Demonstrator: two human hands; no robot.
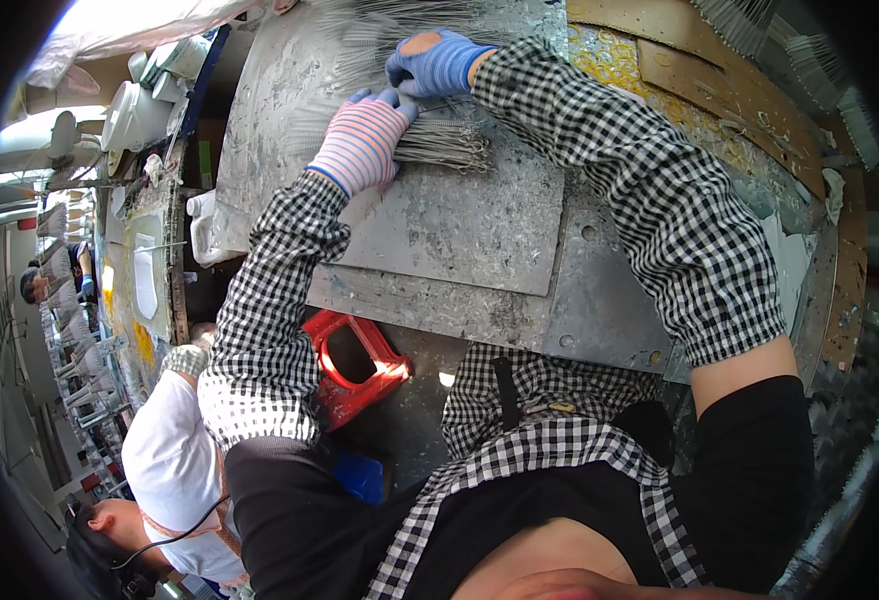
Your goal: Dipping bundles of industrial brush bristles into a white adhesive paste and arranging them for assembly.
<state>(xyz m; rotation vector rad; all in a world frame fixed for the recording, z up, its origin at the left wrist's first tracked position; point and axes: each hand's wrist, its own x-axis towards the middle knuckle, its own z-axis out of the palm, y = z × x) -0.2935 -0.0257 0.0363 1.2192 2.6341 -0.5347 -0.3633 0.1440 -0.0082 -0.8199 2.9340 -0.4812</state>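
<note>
1. At upper centre of the frame, a bundle of thin metal wires lies on the grey metal worktable; the left hand presses on it, clenched over the wire ends.
2. Just above, the right hand grasps more loose wires.

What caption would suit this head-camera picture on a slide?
Two gloved hands, left hand and right hand, gather a bundle of thin grey metal rods on a scuffed metal worktable.
</note>
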